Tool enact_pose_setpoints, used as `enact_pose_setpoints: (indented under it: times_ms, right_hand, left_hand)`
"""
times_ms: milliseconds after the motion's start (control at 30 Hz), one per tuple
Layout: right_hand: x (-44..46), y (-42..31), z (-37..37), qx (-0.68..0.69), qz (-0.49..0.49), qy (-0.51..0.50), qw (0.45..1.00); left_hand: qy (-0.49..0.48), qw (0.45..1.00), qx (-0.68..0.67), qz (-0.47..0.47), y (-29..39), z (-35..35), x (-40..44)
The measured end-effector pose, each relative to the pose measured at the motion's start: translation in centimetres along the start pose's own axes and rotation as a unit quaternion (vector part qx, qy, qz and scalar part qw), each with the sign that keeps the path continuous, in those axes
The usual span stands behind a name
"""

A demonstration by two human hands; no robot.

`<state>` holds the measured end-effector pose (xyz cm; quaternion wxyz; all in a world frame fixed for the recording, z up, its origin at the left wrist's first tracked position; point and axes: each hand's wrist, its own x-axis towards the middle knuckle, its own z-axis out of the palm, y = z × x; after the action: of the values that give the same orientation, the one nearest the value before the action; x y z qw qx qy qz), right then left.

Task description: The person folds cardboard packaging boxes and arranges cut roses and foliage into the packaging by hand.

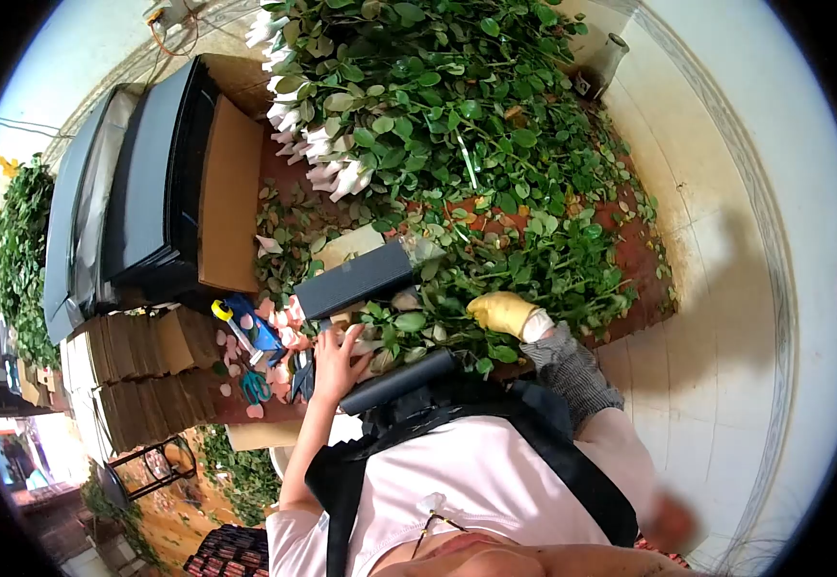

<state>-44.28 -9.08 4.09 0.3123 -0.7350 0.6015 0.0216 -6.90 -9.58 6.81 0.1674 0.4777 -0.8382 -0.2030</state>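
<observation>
My left hand (336, 367) is bare, its fingers apart, at the blossom end of some leafy stems, near pale flower heads (366, 348). My right hand (502, 313), in a yellow glove with a grey knitted sleeve, has its fingers closed among green leafy stems (553, 279); their exact hold is partly hidden by leaves. Between the hands, more leaves (409, 327) lie across the table. A dark ribbed block (356, 279) lies beyond my left hand, and a dark roll (399, 382) lies closer to my body.
A big heap of leafy stems (438, 87) with white-wrapped heads (327, 159) covers the far table. Left stand dark sheets (144, 183) and stacked brown cardboard (139, 385). Teal scissors (255, 387), a yellow-capped tube (236, 330) and loose pink petals (291, 337) lie beside my left hand.
</observation>
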Motion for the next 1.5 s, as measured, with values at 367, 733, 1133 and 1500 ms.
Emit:
enact_pose_setpoints:
  times_ms: [367, 733, 1133, 1500]
  right_hand:
    - [6.0, -3.1, -16.1, 0.076, -0.124, 0.183, 0.972]
    - [24.4, -4.3, -21.0, 0.036, -0.015, 0.513, 0.857]
    - [-0.4, -5.8, -15.9, -0.063, -0.132, 0.120, 0.982]
    - [-1.8, -3.0, -1.8, -0.121, -0.006, 0.333, 0.935]
  left_hand:
    - [0.001, 0.999, -0.032, -0.011, -0.9, 1.1, -0.4]
    - [0.002, 0.998, -0.060, 0.002, -1.2, 1.1, 0.0]
    - [-0.020, 0.993, -0.106, -0.041, -2.4, 2.4, -1.3]
    - [-0.013, 0.988, 0.150, 0.025, 1.4, -1.8, 1.0]
